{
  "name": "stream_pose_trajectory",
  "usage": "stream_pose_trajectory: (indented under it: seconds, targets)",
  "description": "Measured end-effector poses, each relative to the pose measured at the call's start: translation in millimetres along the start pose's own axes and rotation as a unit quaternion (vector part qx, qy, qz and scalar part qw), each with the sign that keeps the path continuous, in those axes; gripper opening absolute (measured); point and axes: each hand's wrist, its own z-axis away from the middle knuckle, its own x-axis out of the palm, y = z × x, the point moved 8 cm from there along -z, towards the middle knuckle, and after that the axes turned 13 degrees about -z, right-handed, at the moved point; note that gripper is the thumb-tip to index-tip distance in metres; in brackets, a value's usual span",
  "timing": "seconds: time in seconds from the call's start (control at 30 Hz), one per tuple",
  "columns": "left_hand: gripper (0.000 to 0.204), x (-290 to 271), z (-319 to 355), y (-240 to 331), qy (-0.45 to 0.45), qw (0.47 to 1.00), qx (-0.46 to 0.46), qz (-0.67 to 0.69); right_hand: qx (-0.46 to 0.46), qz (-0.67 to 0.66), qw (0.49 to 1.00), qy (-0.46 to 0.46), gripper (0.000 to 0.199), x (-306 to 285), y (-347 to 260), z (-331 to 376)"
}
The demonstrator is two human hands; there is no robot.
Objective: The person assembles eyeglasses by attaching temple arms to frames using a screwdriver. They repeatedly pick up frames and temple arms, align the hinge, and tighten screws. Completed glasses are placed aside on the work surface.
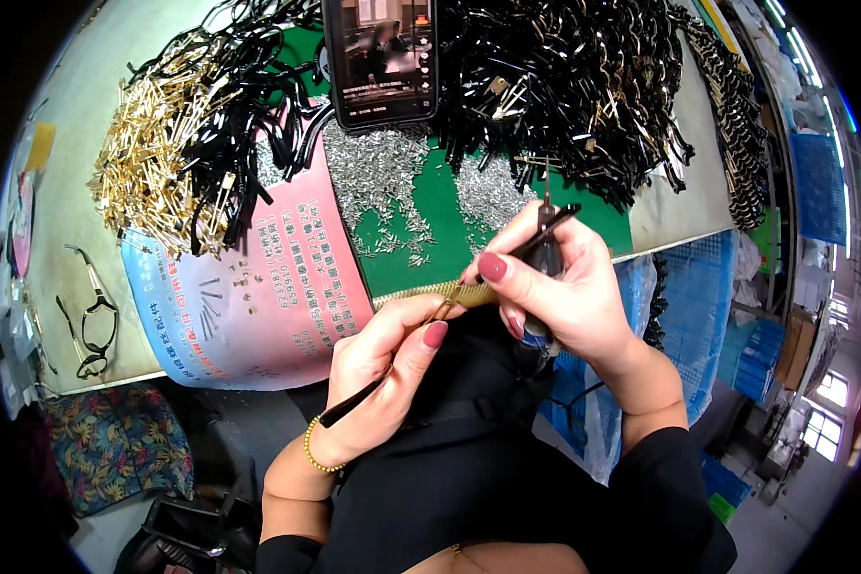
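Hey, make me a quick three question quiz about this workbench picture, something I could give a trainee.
1. True or false: the left hand pinches a thin black temple arm with a gold metal end.
2. Which hand grips the dark pen-shaped screwdriver? A) left B) right C) neither
3. Fill in: the black-cased smartphone stands propped between the heap of gold metal parts and the pile of black ____.

Key
1. True.
2. B, the right hand.
3. Temple arms, heaped at the far right of the green mat.
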Motion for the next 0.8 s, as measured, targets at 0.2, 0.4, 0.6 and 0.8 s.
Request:
stream_pose_trajectory:
  seconds: [0.2, 0.4, 0.6, 0.8]
  targets:
    - [0.016, 1.9, -3.3, 8.0, 0.005, 0.993, 0.036, -0.108, 0.038, -0.031, 0.999, -0.014, 0.020, 1.9, 9.4, -1.4]
    - [0.012, 7.2, -5.2, 18.0, 0.038, 0.957, 0.144, -0.249, -0.064, 0.131, 0.987, -0.070, 0.019, 3.9, -4.8, 6.4]
    - [0.014, -11.2, 4.5, 2.3, 0.022, 0.960, 0.017, -0.277, -0.090, 0.492, 0.864, -0.062, 0.028, -24.3, -20.3, 18.6]
    - [0.018, -11.2, 0.6, -17.8, 0.031, 0.994, -0.062, -0.089, -0.137, 0.679, 0.712, -0.115, 0.040, -15.7, -23.7, 21.4]
